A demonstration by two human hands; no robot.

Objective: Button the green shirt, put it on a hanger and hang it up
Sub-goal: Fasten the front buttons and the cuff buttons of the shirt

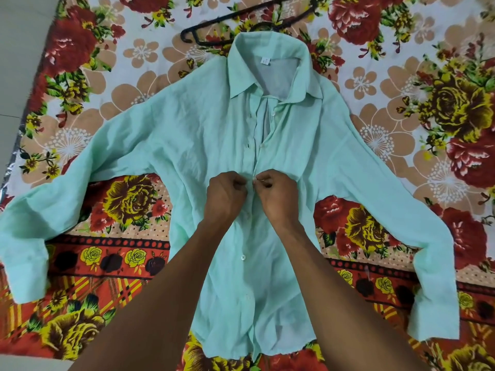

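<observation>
Both hands — left hand (226,192), right hand (278,192) — pinch the green shirt's (187,135) placket mid-chest; black hanger (214,28) beyond the collar.

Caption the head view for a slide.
Both hands, left and right, pinch the green shirt's placket mid-front on a floral bedsheet; black hanger lies above the collar.

hanger (249,21): top cut off | collar label (263,61): prob. unreadable
</observation>
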